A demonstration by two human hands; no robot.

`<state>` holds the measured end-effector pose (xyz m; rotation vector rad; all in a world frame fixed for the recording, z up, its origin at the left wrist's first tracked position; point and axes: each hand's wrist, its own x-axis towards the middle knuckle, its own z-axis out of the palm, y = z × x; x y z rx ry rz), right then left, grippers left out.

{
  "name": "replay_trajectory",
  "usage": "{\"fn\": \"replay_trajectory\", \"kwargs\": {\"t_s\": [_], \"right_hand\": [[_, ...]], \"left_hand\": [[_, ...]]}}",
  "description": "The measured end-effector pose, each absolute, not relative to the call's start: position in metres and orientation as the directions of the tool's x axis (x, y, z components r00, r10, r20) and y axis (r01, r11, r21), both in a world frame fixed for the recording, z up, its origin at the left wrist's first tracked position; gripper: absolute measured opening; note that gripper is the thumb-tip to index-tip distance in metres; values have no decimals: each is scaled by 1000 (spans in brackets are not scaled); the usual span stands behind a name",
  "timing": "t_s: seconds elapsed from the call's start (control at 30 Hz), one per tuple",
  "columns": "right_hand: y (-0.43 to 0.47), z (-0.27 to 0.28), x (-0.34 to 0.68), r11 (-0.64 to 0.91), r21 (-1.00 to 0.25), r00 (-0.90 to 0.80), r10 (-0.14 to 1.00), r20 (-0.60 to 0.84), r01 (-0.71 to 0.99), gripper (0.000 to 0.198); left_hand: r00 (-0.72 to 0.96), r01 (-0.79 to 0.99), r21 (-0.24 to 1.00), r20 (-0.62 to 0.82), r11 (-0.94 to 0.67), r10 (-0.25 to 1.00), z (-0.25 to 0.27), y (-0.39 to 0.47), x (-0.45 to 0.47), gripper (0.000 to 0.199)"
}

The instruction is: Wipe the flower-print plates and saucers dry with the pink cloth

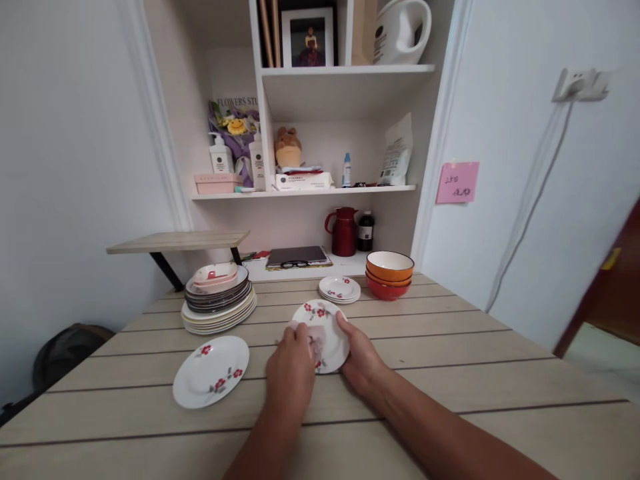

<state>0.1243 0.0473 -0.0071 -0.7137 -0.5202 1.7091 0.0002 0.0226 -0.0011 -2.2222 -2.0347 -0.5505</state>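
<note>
My right hand [364,357] grips a small white plate with red flowers [333,333] by its right edge, the thumb on the upper face. The plate is tilted up above the table. My left hand [293,360] is closed on a thin pale cloth or tissue [317,339], pressed against the plate's face; the motion there is slightly blurred. To the left lies a larger white plate with red flowers [211,370], flat on the table. Beyond my hands sits a short stack of small flowered plates [340,289].
A tall stack of plates [220,303] stands at the back left, under a small raised shelf [180,241]. Stacked orange and red bowls [390,275] are at the back right. Behind them are a red jug [345,232], a dark bottle [366,231] and a laptop [297,256].
</note>
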Motion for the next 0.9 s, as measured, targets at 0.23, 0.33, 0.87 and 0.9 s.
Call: {"fn": "replay_trajectory", "kwargs": {"t_s": [0.23, 0.33, 0.87, 0.9], "right_hand": [[42, -1, 128, -299, -699, -196, 954, -227, -649, 36], [41, -4, 127, -309, -729, -209, 951, -228, -611, 33], [32, -6, 116, -128, -852, -228, 974, -11, -507, 40], [32, -6, 117, -128, -851, -230, 973, -9, -510, 40]], "left_hand": [[267, 911, 216, 340, -351, 902, -9, 15, 14, 21], [281, 898, 236, 342, -372, 897, -6, 13, 16, 24], [-227, 947, 299, 361, 118, 905, 16, 34, -31, 29], [-220, 949, 295, 366, 111, 904, 15, 35, -31, 28]]}}
